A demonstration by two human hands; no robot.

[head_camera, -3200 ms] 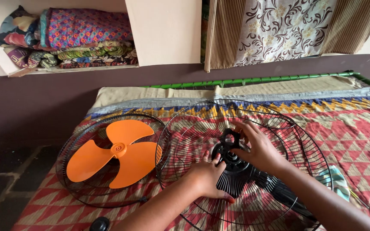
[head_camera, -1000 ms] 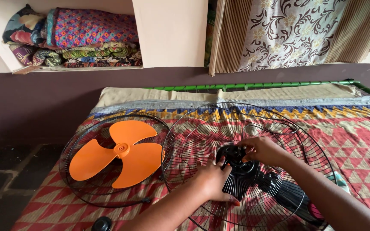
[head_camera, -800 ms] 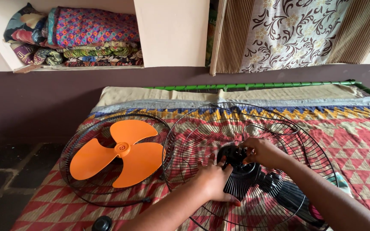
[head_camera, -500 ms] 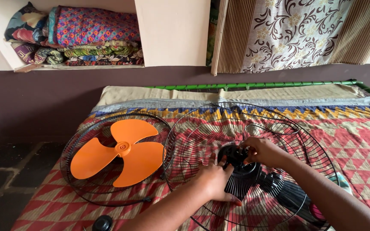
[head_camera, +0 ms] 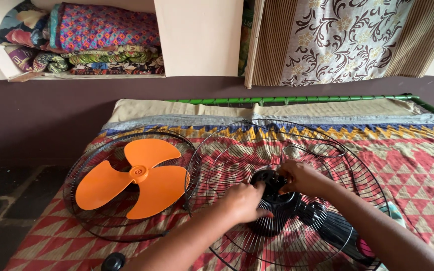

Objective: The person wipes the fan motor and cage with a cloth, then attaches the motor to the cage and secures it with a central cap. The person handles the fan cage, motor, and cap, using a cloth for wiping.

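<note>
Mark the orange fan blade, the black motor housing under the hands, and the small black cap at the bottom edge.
orange fan blade [head_camera: 137,174]: head view, on its central hub.
black motor housing [head_camera: 275,213]: head view, on its ribbed side.
small black cap [head_camera: 112,262]: head view, on its top.

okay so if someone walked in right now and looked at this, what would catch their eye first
Probably the orange fan blade, lying inside a black wire guard on the left of the patterned bedspread. Next, at centre right, the left hand and right hand work at the black motor hub in the middle of a second, larger wire guard. Bright folded cloths fill the wall shelf at upper left.
</note>
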